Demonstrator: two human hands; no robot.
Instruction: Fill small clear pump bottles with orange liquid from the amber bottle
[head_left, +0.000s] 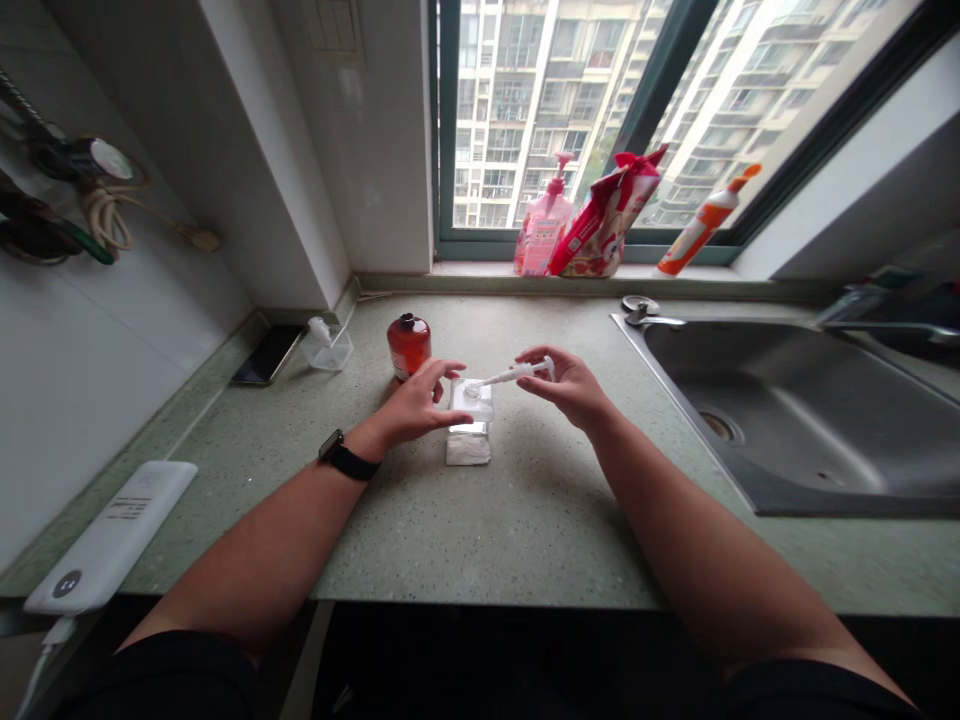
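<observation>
A clear square plastic bottle point(471, 415) stands on the speckled green countertop point(525, 530), with a whitish base or wrapping at its lower part. My left hand point(420, 405) lies against the bottle's top left side, its fingers spread. My right hand point(566, 385) pinches a white pump dispenser point(517, 374), which lies almost level. The pump's narrow end reaches the bottle's round neck opening. The hands hide part of the bottle's shoulder. A black watch sits on my left wrist.
Behind the bottle stands an orange-red bottle point(409, 346). A black phone point(268, 354), small clear container point(328, 347) and white power bank point(112, 535) lie left. A steel sink point(787, 420) is right. Soap, a red bag and an orange-capped bottle stand on the windowsill.
</observation>
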